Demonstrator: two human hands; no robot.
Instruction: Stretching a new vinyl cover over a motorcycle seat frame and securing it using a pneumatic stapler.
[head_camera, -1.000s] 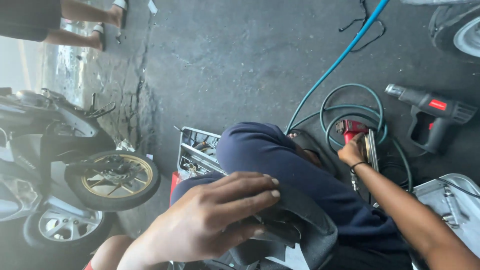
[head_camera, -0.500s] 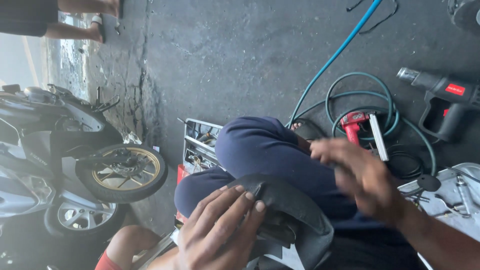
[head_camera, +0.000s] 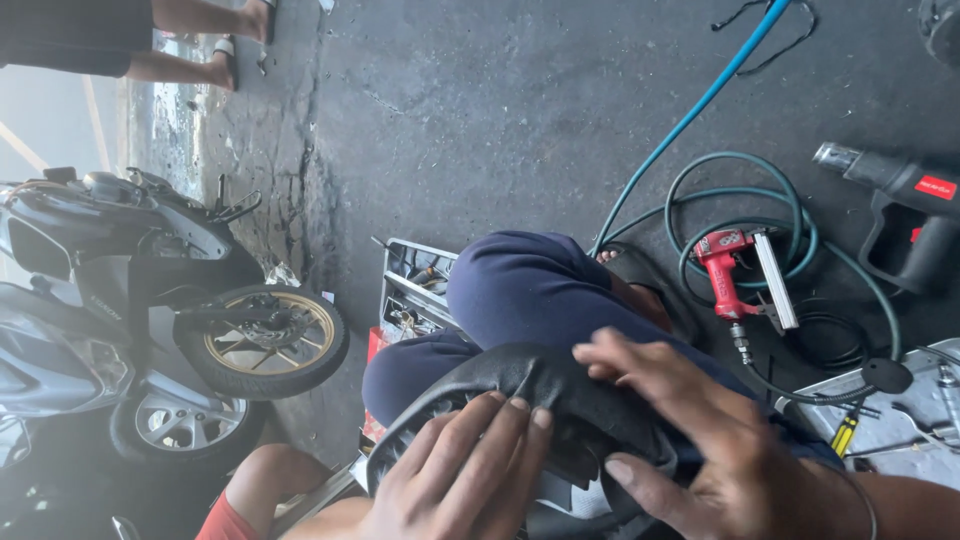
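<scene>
Two parked motorbikes (head_camera: 150, 290); one red pneumatic stapler (head_camera: 745, 275); one black-red heat gun (head_camera: 900, 215); two coiled green hoses (head_camera: 740, 190); one blue hose (head_camera: 700, 100); approx. one open toolbox (head_camera: 415, 290).

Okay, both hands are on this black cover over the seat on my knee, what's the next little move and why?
Probably press the left hand down to pin the black cover, then pull its edge with the right hand toward you. Both hands lie flat on the cover rather than gripping it, and it looks creased between them, so it seems slack. The red staple gun lies on the floor beyond your knee.
</scene>
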